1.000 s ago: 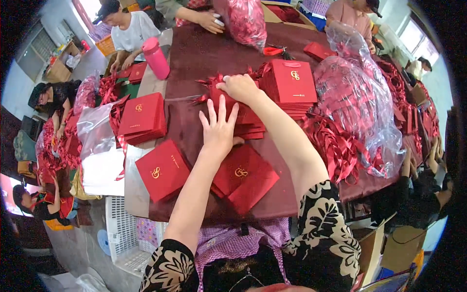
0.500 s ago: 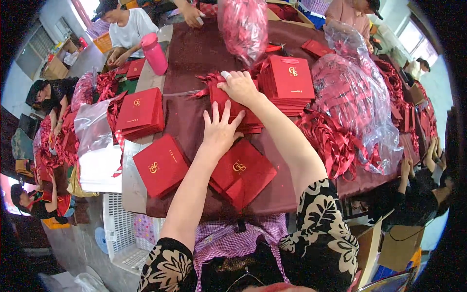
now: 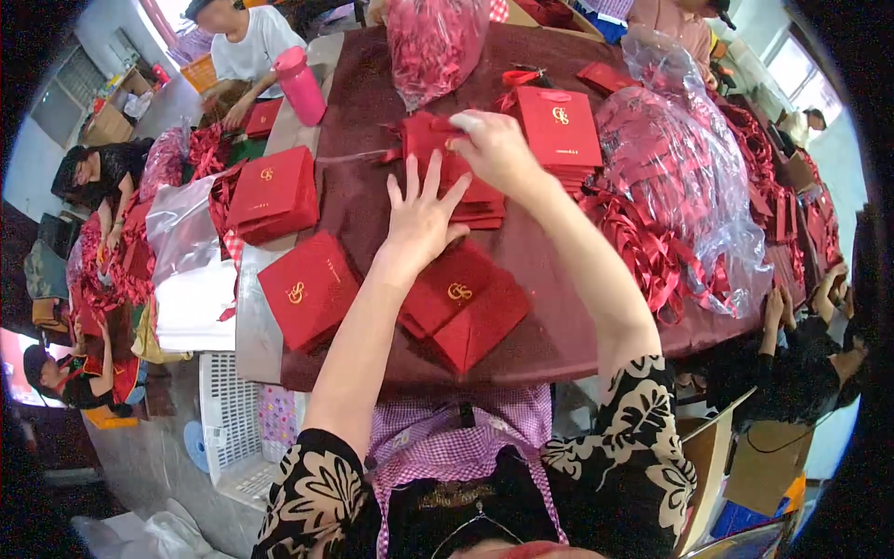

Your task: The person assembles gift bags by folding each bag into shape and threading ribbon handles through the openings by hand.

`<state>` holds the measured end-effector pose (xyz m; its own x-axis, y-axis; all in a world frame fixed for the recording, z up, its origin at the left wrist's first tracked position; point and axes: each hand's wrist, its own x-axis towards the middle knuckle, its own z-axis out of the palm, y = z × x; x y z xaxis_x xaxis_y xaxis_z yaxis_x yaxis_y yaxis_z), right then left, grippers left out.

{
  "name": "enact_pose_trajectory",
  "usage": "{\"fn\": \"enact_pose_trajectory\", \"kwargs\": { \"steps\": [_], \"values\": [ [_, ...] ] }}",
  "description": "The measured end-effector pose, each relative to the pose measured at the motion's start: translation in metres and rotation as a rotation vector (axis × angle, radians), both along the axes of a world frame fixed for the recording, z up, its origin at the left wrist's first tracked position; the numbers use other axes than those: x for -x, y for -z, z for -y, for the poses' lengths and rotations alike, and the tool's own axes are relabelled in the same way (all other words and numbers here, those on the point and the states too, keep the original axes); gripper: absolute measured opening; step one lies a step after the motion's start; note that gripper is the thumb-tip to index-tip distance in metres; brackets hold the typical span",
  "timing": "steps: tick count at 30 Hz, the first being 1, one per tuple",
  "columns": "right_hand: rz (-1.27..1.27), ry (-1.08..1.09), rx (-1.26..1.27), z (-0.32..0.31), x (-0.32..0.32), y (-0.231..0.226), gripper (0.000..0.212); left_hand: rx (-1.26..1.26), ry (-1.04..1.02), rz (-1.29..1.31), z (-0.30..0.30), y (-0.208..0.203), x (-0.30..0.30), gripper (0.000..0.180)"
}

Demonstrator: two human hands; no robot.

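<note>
Step in hand, I judge: arranging a stack of red bags point(image 3: 424, 140) on the table point(image 3: 358, 84). Left hand point(image 3: 418, 222), fingers spread, at its near edge; right hand point(image 3: 503, 156) curled at its top, pinch indiscernible. The next move calls for steadying the stack.

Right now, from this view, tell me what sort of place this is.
Probably a small packing or hand-finishing workshop: stacks of matching red packets on a cloth-covered table, clear plastic bags stuffed with more red pieces, and several other people around the room.
</note>
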<state>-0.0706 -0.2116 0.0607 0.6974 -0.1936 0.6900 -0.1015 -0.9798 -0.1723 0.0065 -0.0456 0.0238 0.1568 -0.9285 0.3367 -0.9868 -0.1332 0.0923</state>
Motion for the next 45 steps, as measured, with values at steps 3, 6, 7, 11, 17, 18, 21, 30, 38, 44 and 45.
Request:
{"fn": "enact_pose_trajectory", "kwargs": {
  "steps": [3, 6, 7, 11, 17, 18, 21, 30, 38, 44, 45],
  "values": [
    [-0.034, -0.026, -0.176, 0.005, 0.035, -0.013, 0.025, 0.146, -0.041, -0.027, -0.011, -0.020, 0.004, 0.061],
    [-0.049, 0.032, -0.324, 0.009, 0.092, -0.016, 0.024, 0.357, -0.033, -0.192, -0.029, -0.036, 0.005, 0.039],
    [-0.090, 0.099, -0.388, 0.004, 0.113, -0.021, 0.024, 0.452, -0.008, -0.303, -0.039, -0.043, 0.005, 0.033],
    [-0.206, 0.202, -0.517, -0.011, 0.183, -0.018, 0.026, 0.520, -0.091, -0.613, -0.081, -0.042, 0.007, 0.022],
    [-0.306, 0.349, -0.617, -0.048, 0.267, 0.017, 0.025, 0.349, -0.088, -0.534, -0.095, 0.009, 0.025, 0.025],
    [-0.299, 0.356, -0.616, -0.056, 0.273, 0.016, 0.025, 0.336, -0.079, -0.473, -0.092, 0.014, 0.027, 0.026],
    [-0.193, 0.488, -0.431, -0.075, 0.288, 0.019, 0.024, 0.156, -0.126, -0.303, -0.070, 0.025, 0.033, 0.032],
    [0.021, 0.461, -0.577, -0.083, 0.277, 0.021, 0.021, 0.050, -0.122, -0.278, -0.039, 0.035, 0.029, 0.036],
    [-0.073, 0.428, -0.444, -0.023, 0.166, 0.048, 0.023, -0.039, -0.068, -0.840, -0.036, 0.021, 0.013, 0.029],
    [-0.282, 0.625, 0.007, 0.000, 0.135, 0.080, 0.013, 0.061, -0.042, -0.936, -0.049, 0.030, 0.008, 0.025],
    [-0.229, 0.615, -0.037, -0.001, 0.136, 0.081, 0.009, 0.053, -0.044, -0.956, -0.051, 0.030, 0.008, 0.024]
  ]
}}
